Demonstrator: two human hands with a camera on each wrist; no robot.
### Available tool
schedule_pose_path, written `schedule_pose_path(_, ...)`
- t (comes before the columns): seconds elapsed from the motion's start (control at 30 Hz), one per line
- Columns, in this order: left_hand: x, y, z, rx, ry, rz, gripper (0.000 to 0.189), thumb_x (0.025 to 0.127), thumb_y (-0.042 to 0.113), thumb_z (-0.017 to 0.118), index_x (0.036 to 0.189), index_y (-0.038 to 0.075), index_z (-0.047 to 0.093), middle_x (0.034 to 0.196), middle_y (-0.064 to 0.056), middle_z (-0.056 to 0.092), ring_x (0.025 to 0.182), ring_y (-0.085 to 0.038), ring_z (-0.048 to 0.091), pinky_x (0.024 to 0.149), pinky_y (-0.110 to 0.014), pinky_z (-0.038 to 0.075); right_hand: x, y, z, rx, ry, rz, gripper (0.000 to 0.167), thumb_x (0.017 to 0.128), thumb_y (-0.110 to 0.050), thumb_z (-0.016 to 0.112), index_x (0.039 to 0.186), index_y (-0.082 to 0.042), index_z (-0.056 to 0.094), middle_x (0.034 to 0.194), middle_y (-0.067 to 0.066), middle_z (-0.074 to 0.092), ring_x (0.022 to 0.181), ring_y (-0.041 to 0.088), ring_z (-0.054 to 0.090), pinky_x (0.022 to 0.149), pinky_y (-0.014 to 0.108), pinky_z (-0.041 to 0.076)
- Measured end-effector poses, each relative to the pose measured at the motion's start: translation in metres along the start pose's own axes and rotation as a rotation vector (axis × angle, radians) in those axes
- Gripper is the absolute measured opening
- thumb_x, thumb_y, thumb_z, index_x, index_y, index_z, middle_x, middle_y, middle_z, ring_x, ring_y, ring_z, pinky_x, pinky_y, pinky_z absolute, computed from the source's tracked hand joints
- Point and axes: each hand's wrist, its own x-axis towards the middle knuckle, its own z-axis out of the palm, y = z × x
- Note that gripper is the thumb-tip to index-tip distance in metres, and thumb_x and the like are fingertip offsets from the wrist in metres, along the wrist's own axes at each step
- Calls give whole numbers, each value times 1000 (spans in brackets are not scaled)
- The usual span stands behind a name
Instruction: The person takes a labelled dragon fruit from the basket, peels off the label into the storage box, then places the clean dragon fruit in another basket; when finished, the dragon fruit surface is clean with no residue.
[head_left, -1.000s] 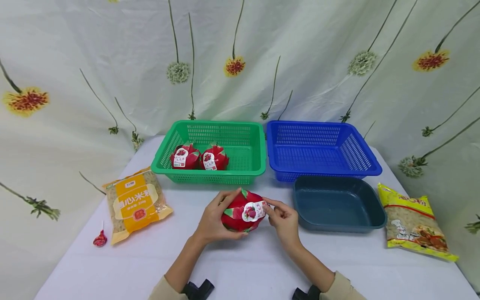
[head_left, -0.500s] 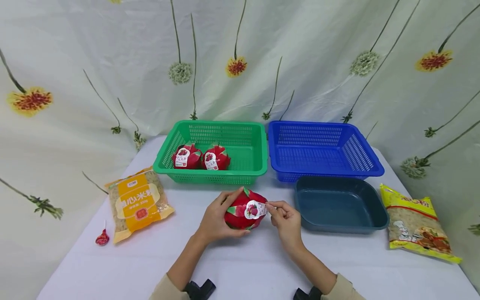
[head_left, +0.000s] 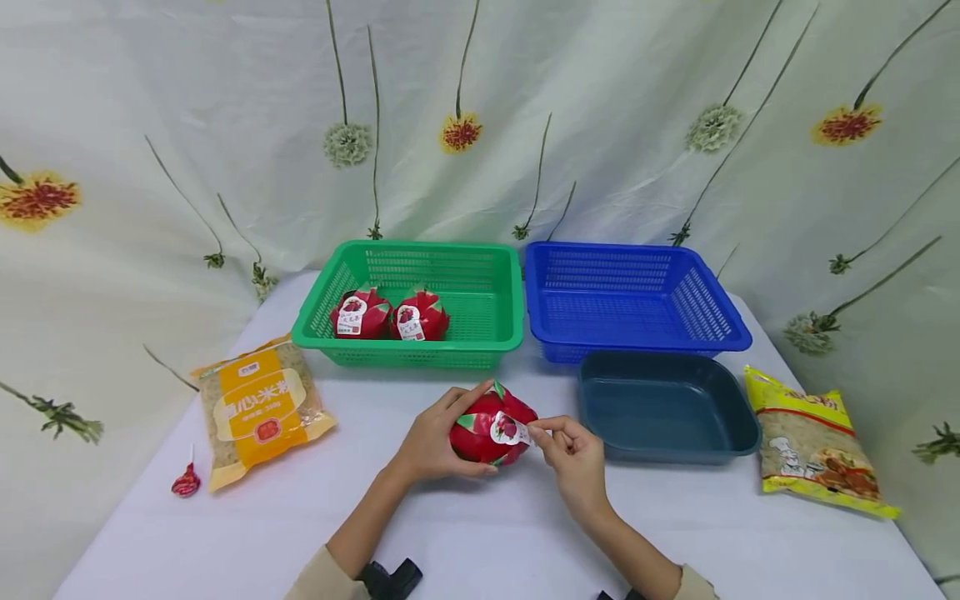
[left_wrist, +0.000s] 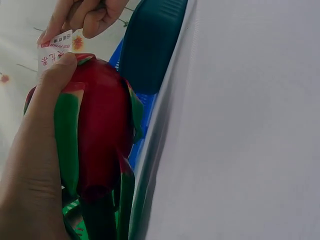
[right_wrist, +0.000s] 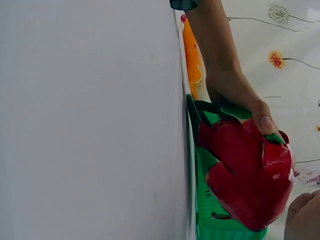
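Observation:
My left hand (head_left: 429, 442) grips a red dragon fruit (head_left: 517, 407) with green scales from its left side, above the white table. A white label (head_left: 508, 430) with a fruit picture is on its front. My right hand (head_left: 576, 460) pinches the label's right end between thumb and forefinger. In the left wrist view that end of the label (left_wrist: 54, 49) stands away from the fruit's skin (left_wrist: 104, 120), close by the left thumb. The right wrist view shows the fruit (right_wrist: 245, 172) from its other side, with the label's end (right_wrist: 307, 179) jutting out.
Two labelled dragon fruits (head_left: 420, 317) sit in a green basket (head_left: 408, 354) at the back. Right of it stand a blue basket (head_left: 637, 342) and a dark teal tub (head_left: 667, 454). Bagged food (head_left: 262, 408) and a lollipop (head_left: 186, 481) lie left; another bag (head_left: 817, 450) lies right.
The label's right end has come away from the fruit, drawn slightly right and down by my right fingers. My left hand keeps its grip. The head view has shifted a little.

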Motion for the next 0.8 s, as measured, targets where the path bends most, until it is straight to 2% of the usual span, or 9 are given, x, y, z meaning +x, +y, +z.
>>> schedule_pose_path(0.03, 0, 0, 1, 7, -12, 2, 102, 57, 54, 82, 144, 30, 33, 115, 2, 51, 104, -14, 52, 72, -28, 53, -2, -1, -2, -4, -7, -24, 5, 81, 9, 63, 86, 10, 64, 48, 2, 29, 46, 7, 27, 40, 23, 21)
schedule_pose_path(0.1, 1, -1, 2, 28, -29, -5, 101, 58, 58, 79, 143, 32, 33, 114, 4, 51, 102, -13, 53, 73, -28, 52, -4, -3, -11, 28, -19, -134, 5, 81, 13, 61, 86, 11, 63, 49, 2, 31, 45, 8, 27, 38, 23, 21)
schedule_pose_path(0.2, 2, -4, 1, 69, -34, -45, 99, 58, 62, 76, 143, 36, 32, 112, 7, 51, 101, -11, 53, 73, -28, 52, 1, -13, -34, 95, 3, -280, 10, 82, 16, 57, 86, 10, 63, 51, 2, 35, 45, 10, 27, 37, 24, 21)
schedule_pose_path(0.27, 2, -6, 1, 82, -35, -74, 97, 58, 63, 76, 142, 39, 33, 112, 8, 50, 103, -11, 51, 73, -29, 52, 10, -22, -58, 78, 45, -304, 11, 84, 15, 56, 87, 8, 64, 53, 2, 36, 46, 11, 28, 38, 24, 22)
schedule_pose_path(0.37, 3, -7, -1, 69, -47, -86, 96, 58, 61, 77, 141, 40, 34, 111, 8, 50, 104, -12, 51, 73, -30, 53, 26, -36, -97, -65, 94, -178, 9, 87, 7, 57, 92, 7, 64, 54, 1, 35, 46, 13, 29, 39, 27, 22)
schedule_pose_path(0.47, 3, -7, -2, 58, -65, -90, 95, 58, 60, 78, 141, 40, 35, 112, 6, 49, 104, -15, 51, 73, -31, 53, 44, -38, -131, -286, 60, -29, 13, 89, -4, 60, 97, 6, 64, 54, 1, 31, 45, 14, 28, 38, 29, 22)
schedule_pose_path(0.6, 4, -6, -3, 58, -85, -116, 96, 58, 60, 78, 141, 42, 32, 114, 6, 48, 106, -15, 49, 74, -32, 53, 67, -29, -160, -537, -89, 72, 21, 89, -16, 62, 98, 2, 66, 54, -1, 27, 43, 11, 25, 36, 28, 20)
schedule_pose_path(0.7, 3, -6, -4, 55, -95, -134, 97, 58, 59, 78, 141, 43, 31, 114, 6, 48, 107, -15, 49, 74, -32, 53, 83, -16, -172, -650, -228, 88, 22, 89, -20, 62, 97, 0, 67, 55, -2, 27, 44, 9, 25, 38, 26, 22)
schedule_pose_path(0.8, 3, -5, -3, 49, -98, -142, 97, 58, 59, 79, 141, 43, 31, 114, 6, 48, 107, -15, 49, 74, -32, 53, 94, -1, -178, -714, -326, 93, 22, 89, -22, 62, 94, -2, 68, 55, -4, 28, 46, 7, 25, 40, 26, 23)
